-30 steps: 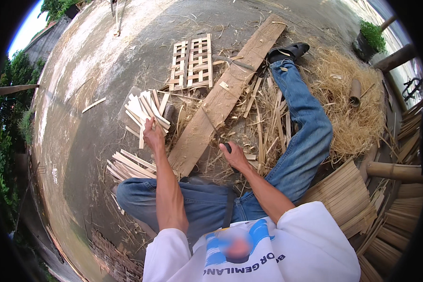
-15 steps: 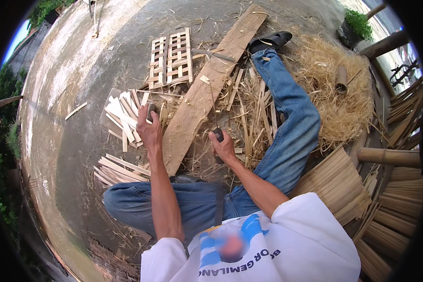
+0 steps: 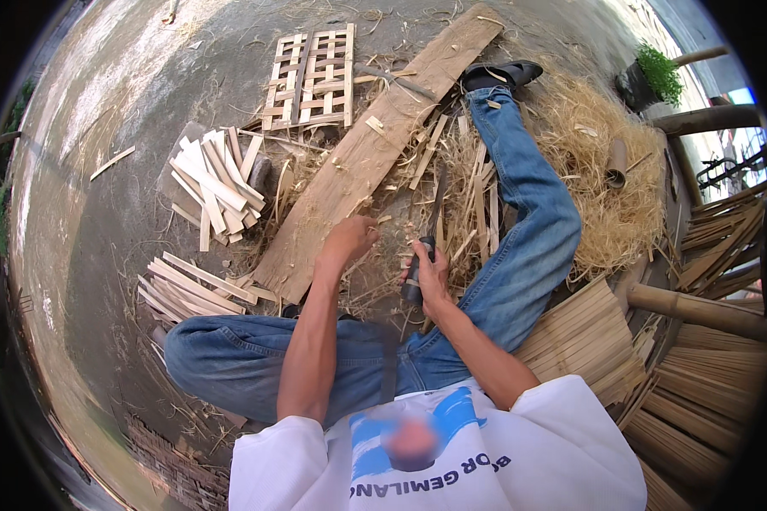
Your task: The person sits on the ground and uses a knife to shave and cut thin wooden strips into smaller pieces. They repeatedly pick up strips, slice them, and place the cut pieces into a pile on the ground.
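My right hand is wrapped round the dark handle of a knife, whose long thin blade points away from me over loose shavings. Beside it, my left hand hovers at the right edge of a long wooden board, fingers curled together. Whatever may be in those fingers is too small or hidden to make out. Left of the board, a fanned pile of pale bamboo strips rests on a stone block. A second bundle of strips lies near my left knee.
Beyond the strips lies a woven slat lattice. My outstretched leg borders a heap of fine shavings holding a bamboo tube. At the right are a slatted bamboo panel, a bamboo pole and a potted plant.
My left hand has left the strip pile and come right and nearer, across the board. The right hand with the knife has shifted slightly right and nearer. The view has tilted a little.
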### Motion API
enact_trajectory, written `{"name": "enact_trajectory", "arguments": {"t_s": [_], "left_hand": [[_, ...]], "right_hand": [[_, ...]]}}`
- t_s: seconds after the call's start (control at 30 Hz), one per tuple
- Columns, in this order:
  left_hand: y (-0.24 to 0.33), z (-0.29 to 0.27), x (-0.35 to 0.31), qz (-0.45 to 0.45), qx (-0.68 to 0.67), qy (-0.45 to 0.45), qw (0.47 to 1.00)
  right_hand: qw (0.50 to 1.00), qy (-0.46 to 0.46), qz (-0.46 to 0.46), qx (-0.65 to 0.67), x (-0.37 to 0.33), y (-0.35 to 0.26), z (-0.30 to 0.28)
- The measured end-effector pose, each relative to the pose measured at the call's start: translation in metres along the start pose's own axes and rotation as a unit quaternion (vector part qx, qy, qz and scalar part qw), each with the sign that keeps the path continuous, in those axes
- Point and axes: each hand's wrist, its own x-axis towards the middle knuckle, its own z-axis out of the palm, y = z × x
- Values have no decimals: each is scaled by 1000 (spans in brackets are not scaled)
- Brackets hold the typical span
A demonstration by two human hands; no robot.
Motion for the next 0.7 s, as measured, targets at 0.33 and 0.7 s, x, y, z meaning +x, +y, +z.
{"name": "enact_trajectory", "arguments": {"t_s": [0.33, 0.7], "left_hand": [[-5, -3, 5, -30, -39, 33, 998], [-8, 2, 8, -23, -38, 24, 999]], "right_hand": [[989, 39, 128, 69, -35, 25, -12], [969, 170, 52, 174, -48, 12, -16]]}}
